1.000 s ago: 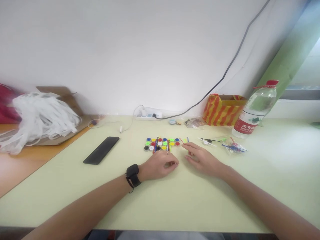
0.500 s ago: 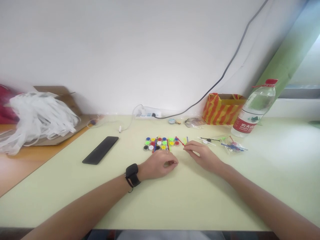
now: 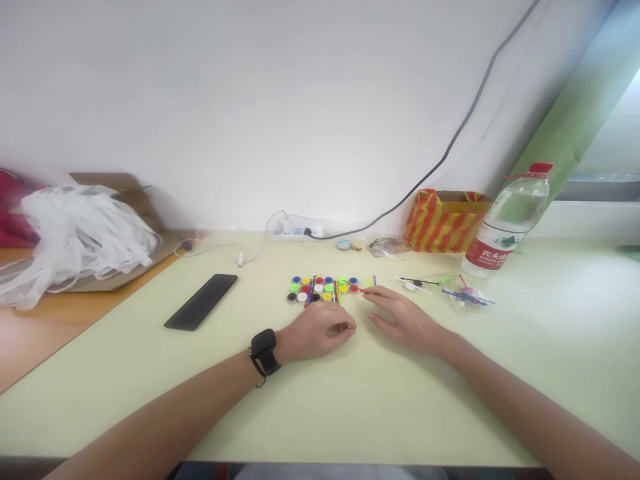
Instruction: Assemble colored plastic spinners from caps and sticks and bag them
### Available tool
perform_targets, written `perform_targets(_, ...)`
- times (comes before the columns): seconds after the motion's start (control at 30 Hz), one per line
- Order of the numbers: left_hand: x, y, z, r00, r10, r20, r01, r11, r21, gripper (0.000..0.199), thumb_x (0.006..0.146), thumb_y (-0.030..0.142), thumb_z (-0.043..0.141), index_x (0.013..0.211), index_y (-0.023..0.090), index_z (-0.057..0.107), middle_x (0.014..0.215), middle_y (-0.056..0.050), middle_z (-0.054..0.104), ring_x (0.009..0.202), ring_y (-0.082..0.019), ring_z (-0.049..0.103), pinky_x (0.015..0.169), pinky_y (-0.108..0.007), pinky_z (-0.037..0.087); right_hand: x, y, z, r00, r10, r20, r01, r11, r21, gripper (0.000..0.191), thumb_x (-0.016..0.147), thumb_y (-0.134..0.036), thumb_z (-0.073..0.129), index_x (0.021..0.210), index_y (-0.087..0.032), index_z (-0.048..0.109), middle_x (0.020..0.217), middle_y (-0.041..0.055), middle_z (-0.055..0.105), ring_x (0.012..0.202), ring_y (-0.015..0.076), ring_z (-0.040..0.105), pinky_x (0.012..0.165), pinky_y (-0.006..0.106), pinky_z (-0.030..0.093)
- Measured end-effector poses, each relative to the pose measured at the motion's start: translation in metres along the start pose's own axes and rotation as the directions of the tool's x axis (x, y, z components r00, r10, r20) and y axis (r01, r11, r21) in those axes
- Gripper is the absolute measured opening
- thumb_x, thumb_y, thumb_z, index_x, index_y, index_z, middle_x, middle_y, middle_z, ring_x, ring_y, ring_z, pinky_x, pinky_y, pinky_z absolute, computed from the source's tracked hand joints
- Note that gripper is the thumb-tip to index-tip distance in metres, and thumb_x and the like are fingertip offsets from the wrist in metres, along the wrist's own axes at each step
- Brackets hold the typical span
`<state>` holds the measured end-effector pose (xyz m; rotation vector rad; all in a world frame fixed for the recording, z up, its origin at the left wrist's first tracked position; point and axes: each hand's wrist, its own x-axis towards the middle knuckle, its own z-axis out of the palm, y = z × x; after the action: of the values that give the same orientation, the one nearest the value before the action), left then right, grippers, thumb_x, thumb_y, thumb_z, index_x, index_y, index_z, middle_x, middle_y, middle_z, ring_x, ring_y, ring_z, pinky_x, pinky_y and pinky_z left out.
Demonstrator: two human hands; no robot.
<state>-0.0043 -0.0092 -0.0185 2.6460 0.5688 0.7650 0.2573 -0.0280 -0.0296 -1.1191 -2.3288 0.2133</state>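
My left hand [image 3: 319, 330] rests on the table with its fingers curled and fingertips together; whether anything is in them is hidden. Just beyond it lie rows of small coloured discs [image 3: 303, 296], in blue, yellow, green, red, white and black, with thin coloured sticks [image 3: 311, 288] laid among them. To the right, my right hand [image 3: 406, 320] is open, thumb apart from the fingers. Its forefinger tip touches or nearly touches the end of a thin red stick [image 3: 358, 290], which slants toward the discs. Blue and yellow sticks [image 3: 375, 281] lie behind that hand.
Loose black and white sticks [image 3: 419, 283] and a clear bag of coloured pieces [image 3: 469, 295] lie right. Further back stand a water bottle [image 3: 506, 230], a striped bag [image 3: 445, 223] and a power strip [image 3: 290, 231]. A black slab [image 3: 201, 301] and white strips [image 3: 90, 233] are left.
My right hand has opened, its thumb moving away from the forefinger. The red stick has turned flatter and shifted slightly toward the discs. My left hand stays put.
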Motion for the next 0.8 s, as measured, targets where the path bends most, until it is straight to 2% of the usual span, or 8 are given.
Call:
perform_targets(0.23,-0.0004,-0.0008,-0.0001,1.000,-0.017,0.019,0.016,1.000,0.006,0.013,0.097,0.017,0.058,0.096,0.019,0.071,0.085,-0.003,0.073,0.082,-0.017,0.067,0.078,-0.029,0.048,0.0027,0.0000,-0.0028,1.000,-0.013,-0.004,0.013,1.000,0.024,0.027,0.099,-0.027,0.055,0.124,-0.023,0.065,0.123,0.0118,0.067,0.114,0.0277,0.066,0.098,0.044,0.056)
perform_targets(0.53,-0.0010,-0.0007,-0.0005,1.000,-0.017,0.020,0.017,1.000,-0.008,0.012,0.097,0.018,0.059,0.095,0.019,0.071,0.087,-0.003,0.074,0.083,-0.017,0.067,0.079,-0.028,0.048,0.0020,-0.0052,-0.0050,0.999,0.005,0.048,-0.006,1.000,0.020,0.033,0.098,-0.025,0.055,0.130,-0.022,0.063,0.132,0.0117,0.065,0.115,0.0273,0.067,0.098,0.042,0.057)
perform_targets(0.8,-0.0007,0.0003,-0.0012,0.999,-0.030,0.033,0.030,1.000,-0.001,0.013,0.097,0.018,0.058,0.096,0.019,0.071,0.086,-0.003,0.073,0.082,-0.016,0.066,0.078,-0.028,0.047,0.0025,-0.0081,-0.0067,0.997,0.017,0.080,-0.019,1.000,0.025,0.034,0.099,-0.026,0.055,0.132,-0.022,0.064,0.131,0.0104,0.066,0.117,0.0270,0.066,0.099,0.042,0.056)
